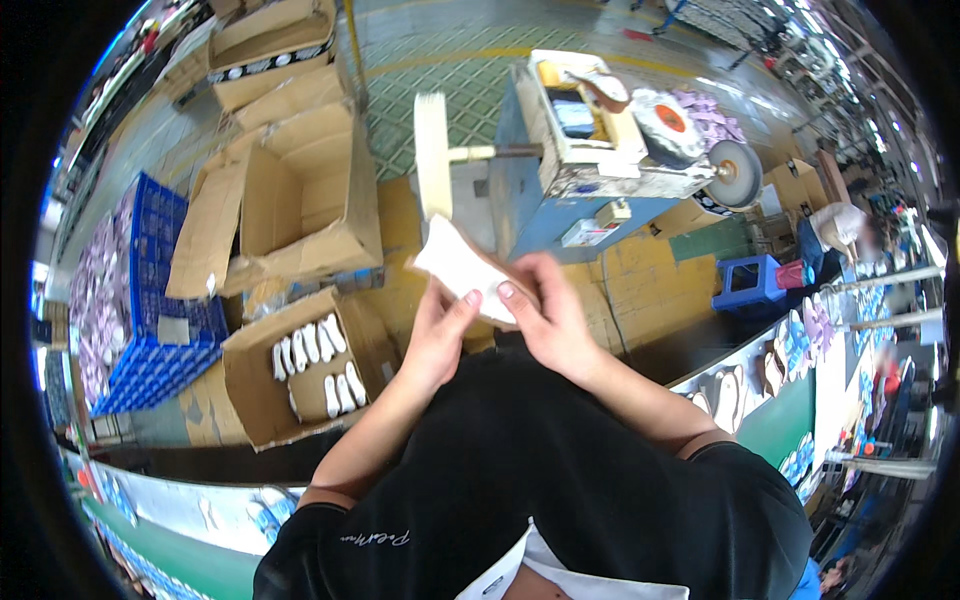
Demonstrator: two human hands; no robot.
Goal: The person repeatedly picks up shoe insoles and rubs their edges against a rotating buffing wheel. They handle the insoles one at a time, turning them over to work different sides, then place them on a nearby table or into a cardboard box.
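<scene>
Both of my hands hold a shoe sole [462, 268], white on its upper face with a brown edge. My left hand [438, 335] grips its near left side, thumb on the white face. Round the right side closes my right hand [558, 318], its thumb also pressed on top; those fingers are slightly blurred. The sole's far end meets the lower rim of a cream buffing wheel [433, 150] in the picture; whether they touch I cannot tell. A spindle joins the wheel to a blue machine [530, 200] on the right.
Left stand an open carton of white soles [250, 385], a larger carton [355, 215] and a blue crate [150, 300]. A tray [610, 145] and grey wheel [735, 175] top the machine. Shoes line a green conveyor [765, 420] at right, near a person [835, 228] and blue stool [748, 283].
</scene>
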